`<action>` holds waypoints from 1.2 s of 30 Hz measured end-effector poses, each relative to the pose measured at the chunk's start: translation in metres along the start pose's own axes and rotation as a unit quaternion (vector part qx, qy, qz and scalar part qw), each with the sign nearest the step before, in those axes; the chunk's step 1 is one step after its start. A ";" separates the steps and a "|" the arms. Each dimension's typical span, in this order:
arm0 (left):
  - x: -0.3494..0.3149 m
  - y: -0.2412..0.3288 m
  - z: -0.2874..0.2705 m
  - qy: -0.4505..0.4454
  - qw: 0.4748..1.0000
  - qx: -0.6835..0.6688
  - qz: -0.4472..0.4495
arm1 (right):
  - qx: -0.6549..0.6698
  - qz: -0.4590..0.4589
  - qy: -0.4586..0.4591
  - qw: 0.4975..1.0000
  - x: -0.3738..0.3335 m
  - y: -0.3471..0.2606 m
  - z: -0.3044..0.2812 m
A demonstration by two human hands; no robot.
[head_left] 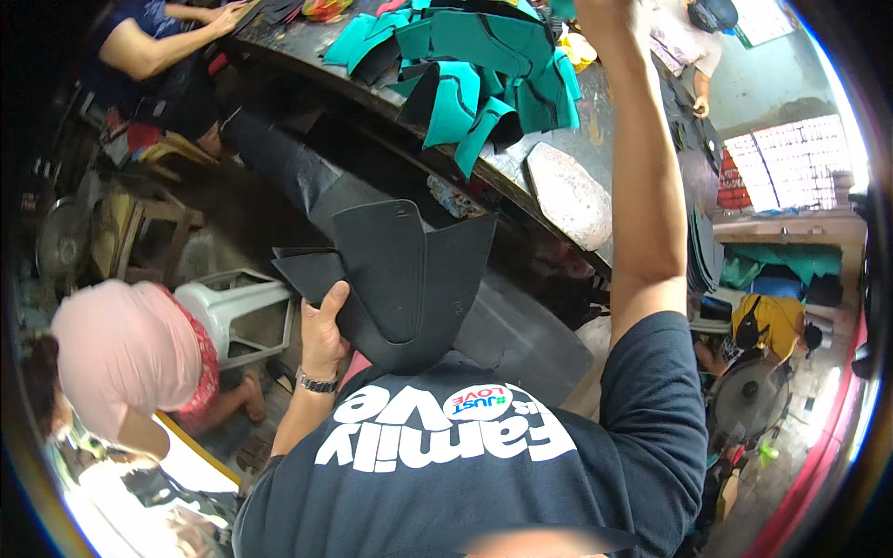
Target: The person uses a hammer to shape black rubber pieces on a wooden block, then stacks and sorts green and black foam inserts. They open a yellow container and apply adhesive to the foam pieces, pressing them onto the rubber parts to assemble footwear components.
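Against my lap I hold a curved black sheet piece, smooth and leather-like, with a stitched or scored line along its middle. My left hand is closed on its lower left edge, the thumb in front and the fingers hidden behind. Narrower black flaps stick out beside the thumb. My right arm reaches far forward over the table, and my right hand is cut off by the top edge, so its fingers do not show. Nearest to it lies a heap of teal cut pieces with black lines and black undersides.
A pale stone slab lies on the dark worktable near its edge. Other people sit around: one in pink at left beside a white stool, one at the far left of the table, others at right. A fan stands at right.
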State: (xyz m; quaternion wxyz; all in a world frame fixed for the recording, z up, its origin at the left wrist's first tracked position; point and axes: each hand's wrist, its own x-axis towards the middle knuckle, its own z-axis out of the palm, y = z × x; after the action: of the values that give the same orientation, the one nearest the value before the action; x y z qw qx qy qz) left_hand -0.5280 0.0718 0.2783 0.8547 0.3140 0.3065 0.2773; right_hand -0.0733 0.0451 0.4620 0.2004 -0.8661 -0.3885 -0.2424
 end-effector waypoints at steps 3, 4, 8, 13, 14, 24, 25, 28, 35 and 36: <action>0.049 0.005 0.018 -0.013 0.999 0.006 -0.034 | 0.060 -0.014 0.130 0.990 0.052 0.004 0.032; 0.062 0.006 0.022 -0.018 0.999 0.026 -0.040 | 0.033 -0.045 0.111 0.992 0.062 0.001 0.048; 0.114 0.010 0.034 -0.050 0.996 0.063 -0.032 | 0.057 -0.099 -0.016 0.993 0.064 -0.001 0.130; 0.155 0.009 0.038 -0.052 0.993 0.087 -0.063 | 0.092 -0.061 -0.162 0.981 0.028 0.022 0.226; 0.162 0.007 0.040 -0.023 0.993 0.096 -0.070 | 0.087 -0.019 -0.204 0.975 0.024 0.030 0.236; 0.202 -0.003 0.071 -0.147 0.981 0.098 -0.084 | 0.299 0.012 0.147 0.943 -0.047 0.056 0.147; 0.205 -0.003 0.074 -0.154 0.979 0.094 -0.092 | 0.368 0.131 0.129 0.912 -0.074 0.060 0.131; 0.210 -0.007 0.081 -0.159 0.978 0.083 -0.102 | 0.598 0.325 0.128 0.722 -0.170 0.061 0.085; 0.204 -0.047 0.110 -0.184 0.965 0.153 -0.107 | 0.662 0.478 -0.052 0.574 -0.318 -0.048 0.014; 0.200 -0.054 0.117 -0.192 0.961 0.168 -0.102 | 0.646 0.525 -0.056 0.552 -0.324 -0.061 0.009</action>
State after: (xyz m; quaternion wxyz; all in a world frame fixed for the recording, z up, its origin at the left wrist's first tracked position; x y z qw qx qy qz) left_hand -0.2995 0.1273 0.2415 0.8560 0.4680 0.2091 0.0676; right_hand -0.3054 -0.0988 0.2780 0.7751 -0.5660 0.0727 0.2712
